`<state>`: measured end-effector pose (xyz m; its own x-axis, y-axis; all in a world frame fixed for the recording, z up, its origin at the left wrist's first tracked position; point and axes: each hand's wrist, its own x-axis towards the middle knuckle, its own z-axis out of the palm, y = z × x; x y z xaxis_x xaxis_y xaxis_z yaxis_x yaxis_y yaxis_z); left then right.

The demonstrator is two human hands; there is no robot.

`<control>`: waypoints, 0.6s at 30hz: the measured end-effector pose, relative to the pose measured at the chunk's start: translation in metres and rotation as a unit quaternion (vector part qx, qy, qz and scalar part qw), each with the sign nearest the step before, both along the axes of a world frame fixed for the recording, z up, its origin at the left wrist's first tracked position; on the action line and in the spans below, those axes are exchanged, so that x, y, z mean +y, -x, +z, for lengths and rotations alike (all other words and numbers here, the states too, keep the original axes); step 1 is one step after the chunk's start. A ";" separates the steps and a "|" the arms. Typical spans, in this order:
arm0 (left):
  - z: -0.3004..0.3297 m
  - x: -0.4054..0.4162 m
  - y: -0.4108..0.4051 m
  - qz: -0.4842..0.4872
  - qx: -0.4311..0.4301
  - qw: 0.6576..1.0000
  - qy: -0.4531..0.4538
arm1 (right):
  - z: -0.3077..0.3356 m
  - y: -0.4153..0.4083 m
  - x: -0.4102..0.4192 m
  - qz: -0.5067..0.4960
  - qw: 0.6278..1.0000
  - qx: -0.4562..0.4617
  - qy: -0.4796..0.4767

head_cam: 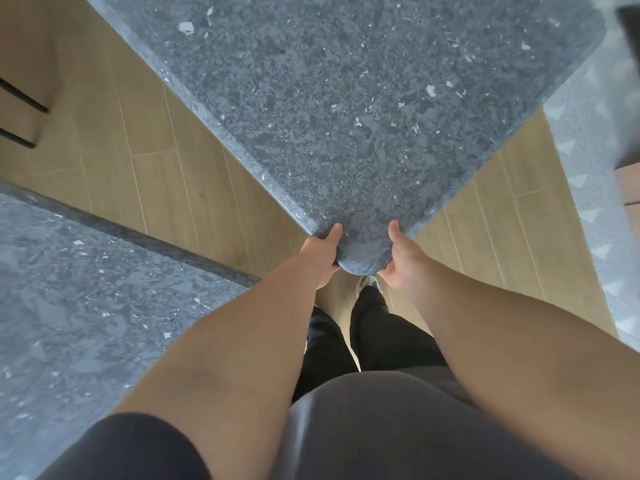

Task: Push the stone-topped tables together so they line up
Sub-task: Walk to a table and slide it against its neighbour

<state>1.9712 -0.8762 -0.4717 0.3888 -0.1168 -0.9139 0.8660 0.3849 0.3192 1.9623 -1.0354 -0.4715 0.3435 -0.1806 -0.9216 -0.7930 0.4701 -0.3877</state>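
While both arms reach straight down and forward, the left hand (pixel 323 252) grips the near rounded corner of the far stone-topped table (pixel 346 98), thumb lying on the top surface and the fingers curled under the edge; the right hand (pixel 398 259) grasps the same corner from the other side, thumb up on the stone and fingers tucked beneath. That table fills the upper middle of the view, turned so its corner points toward the person. A second stone-topped table (pixel 86 306) of the same speckled grey stone lies at the lower left, well apart from the first, with a wedge of wooden floor (pixel 145 161) showing between their edges; the two edges are not parallel. Below the held corner, dark trousers (pixel 377 334) and a pale shoe (pixel 367 282) stand on the floor. A patterned grey rug (pixel 595 216) runs along the right side, beyond the far table's right edge
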 end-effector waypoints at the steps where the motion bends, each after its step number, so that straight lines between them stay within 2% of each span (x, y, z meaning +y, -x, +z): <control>1: 0.000 0.003 0.000 -0.004 0.002 1.000 0.002 | 0.000 0.001 0.002 -0.006 1.000 -0.003 -0.002; 10: -0.009 0.055 0.007 0.008 0.013 1.000 -0.003 | 0.005 0.016 0.052 0.003 0.999 0.005 -0.042; 14: -0.009 0.057 0.009 0.011 0.015 1.000 -0.018 | 0.005 0.016 0.051 0.040 0.996 0.017 -0.077; 18: -0.002 0.048 0.013 0.010 0.022 0.996 -0.090 | 0.019 0.006 0.031 0.106 0.985 0.066 -0.122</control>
<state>1.9584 -0.8281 -0.4738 0.3480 0.0579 -0.9357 0.8736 0.3421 0.3461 1.9564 -1.0048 -0.4522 0.2234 0.1151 -0.9679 -0.9194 0.3547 -0.1700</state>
